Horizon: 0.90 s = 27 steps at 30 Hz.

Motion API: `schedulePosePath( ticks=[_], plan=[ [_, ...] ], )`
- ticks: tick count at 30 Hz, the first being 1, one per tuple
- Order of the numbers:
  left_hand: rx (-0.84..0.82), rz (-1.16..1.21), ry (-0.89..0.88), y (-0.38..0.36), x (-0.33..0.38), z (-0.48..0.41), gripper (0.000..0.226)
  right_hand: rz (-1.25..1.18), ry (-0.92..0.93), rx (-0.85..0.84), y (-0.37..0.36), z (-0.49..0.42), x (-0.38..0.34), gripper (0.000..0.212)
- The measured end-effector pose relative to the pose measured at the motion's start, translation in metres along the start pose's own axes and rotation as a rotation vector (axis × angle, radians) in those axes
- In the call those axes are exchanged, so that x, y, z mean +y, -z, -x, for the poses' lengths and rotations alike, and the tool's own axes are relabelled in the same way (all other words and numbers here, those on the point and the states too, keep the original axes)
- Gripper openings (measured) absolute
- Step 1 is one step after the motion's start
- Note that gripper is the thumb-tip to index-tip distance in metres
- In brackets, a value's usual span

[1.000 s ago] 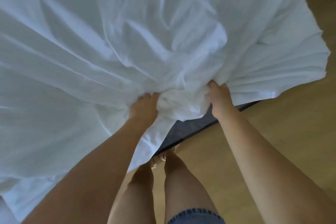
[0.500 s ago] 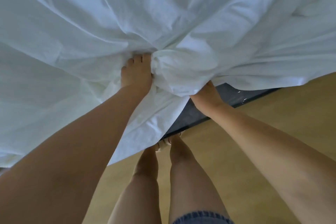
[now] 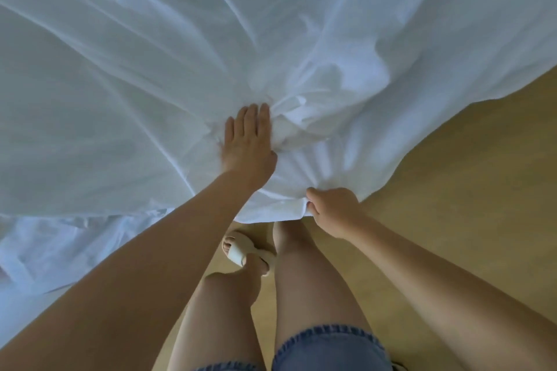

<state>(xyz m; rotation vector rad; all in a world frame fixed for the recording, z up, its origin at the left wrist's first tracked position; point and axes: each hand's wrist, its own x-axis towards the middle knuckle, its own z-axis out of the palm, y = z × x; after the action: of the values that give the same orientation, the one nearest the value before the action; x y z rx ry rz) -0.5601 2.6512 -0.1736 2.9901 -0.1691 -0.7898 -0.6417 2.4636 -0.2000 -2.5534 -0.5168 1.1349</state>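
White cotton sheet (image 3: 180, 69), one, spread rumpled across the upper view.
Two hands: left hand (image 3: 247, 141) presses flat, fingers straight; right hand (image 3: 331, 209) pinches its near hem above the wooden floor (image 3: 452, 190).

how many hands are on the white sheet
2. The left hand lies flat on the bunched middle of the white sheet; the right hand grips its near edge, lower and to the right. Neither is hidden.
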Motion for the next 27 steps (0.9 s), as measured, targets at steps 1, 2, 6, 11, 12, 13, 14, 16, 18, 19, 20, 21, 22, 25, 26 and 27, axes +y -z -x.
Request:
schedulePosePath(
  ticks=[1,2,6,11,12,13,14,16,18,19,20,21,22,25,26,27],
  plan=[
    [-0.011,-0.014,-0.015,-0.002,0.000,0.006,0.085,0.000,-0.063,-0.048,-0.016,0.013,0.006,0.010],
    [-0.029,-0.030,-0.037,-0.004,-0.001,0.014,0.085,0.025,-0.158,-0.172,-0.034,0.029,0.012,0.019],
    [-0.054,-0.062,-0.110,-0.015,-0.014,0.054,0.081,0.101,-0.410,-0.522,-0.093,0.087,-0.002,0.058],
    [-0.149,0.025,-0.121,-0.021,-0.042,0.128,0.068,-0.139,-0.329,-0.084,-0.065,0.061,-0.082,0.038],
    [-0.187,0.078,-0.082,-0.021,-0.051,0.148,0.061,-0.137,-0.285,-0.053,-0.055,0.057,-0.100,0.034],
    [-0.220,0.123,-0.040,-0.021,-0.061,0.171,0.053,-0.106,-0.226,-0.034,-0.046,0.055,-0.118,0.029],
    [-0.250,0.157,-0.003,-0.021,-0.072,0.194,0.048,-0.064,-0.161,-0.020,-0.038,0.056,-0.136,0.023],
    [-0.289,0.253,0.076,-0.023,-0.097,0.240,0.044,-0.027,-0.065,0.001,-0.022,0.063,-0.175,0.014],
    [-0.311,0.363,0.170,-0.024,-0.124,0.281,0.047,-0.039,0.010,0.035,-0.008,0.068,-0.214,0.018],
    [-0.321,0.416,0.212,-0.024,-0.137,0.300,0.048,-0.034,0.035,0.052,-0.004,0.070,-0.233,0.020],
    [-0.330,0.465,0.250,-0.024,-0.147,0.317,0.048,-0.023,0.057,0.064,-0.001,0.072,-0.251,0.021],
    [-0.326,0.505,0.290,-0.024,-0.156,0.332,0.048,-0.011,0.077,0.061,0.001,0.074,-0.268,0.022],
    [-0.317,0.537,0.324,-0.024,-0.164,0.344,0.047,-0.002,0.096,0.049,0.002,0.077,-0.283,0.025],
    [-0.308,0.601,0.391,-0.025,-0.185,0.370,0.046,0.030,0.111,-0.031,-0.002,0.081,-0.320,0.033],
    [-0.307,0.621,0.413,-0.027,-0.192,0.376,0.047,0.050,0.129,-0.049,-0.007,0.081,-0.329,0.033],
    [-0.318,0.648,0.435,-0.030,-0.203,0.380,0.047,0.081,0.148,-0.072,-0.012,0.077,-0.338,0.033]
  ],
)
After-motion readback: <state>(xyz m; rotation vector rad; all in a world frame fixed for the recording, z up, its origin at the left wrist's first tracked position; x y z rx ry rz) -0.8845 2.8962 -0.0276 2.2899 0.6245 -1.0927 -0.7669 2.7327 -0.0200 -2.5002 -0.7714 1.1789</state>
